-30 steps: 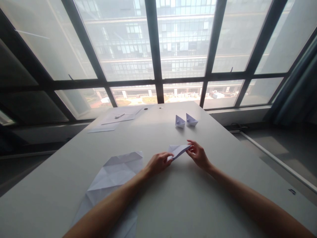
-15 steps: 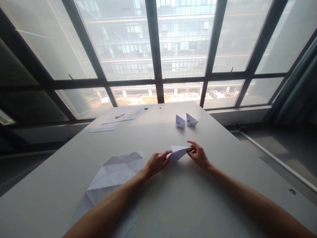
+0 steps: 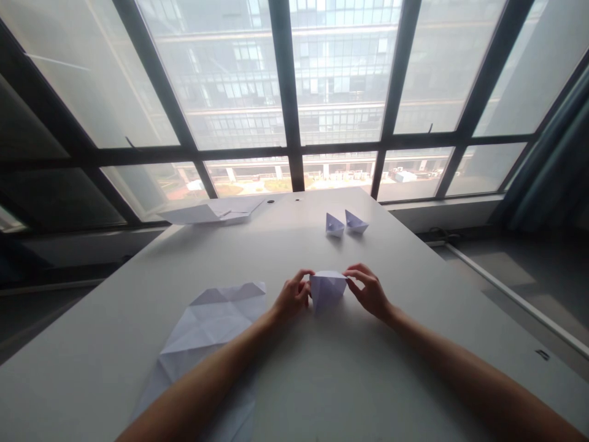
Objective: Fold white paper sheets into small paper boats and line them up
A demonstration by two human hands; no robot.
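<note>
A small folded white paper piece (image 3: 327, 288) is held just above the white table (image 3: 414, 319), its point turned down toward me. My left hand (image 3: 293, 296) pinches its left corner and my right hand (image 3: 368, 290) pinches its right corner. Both hands have their fingers closed on the paper. Two finished white paper boats (image 3: 335, 225) (image 3: 356, 222) stand side by side farther back on the table.
A large creased, unfolded white sheet (image 3: 207, 331) lies flat to the left of my left arm. Loose white sheets (image 3: 211, 213) lie at the far left edge by the window, one lifted. Beyond the right table edge the floor drops away.
The folded piece has turned from a flat long shape lying sideways to a wider form with its point down. My hands came closer together. A sheet at the far edge has lifted.
</note>
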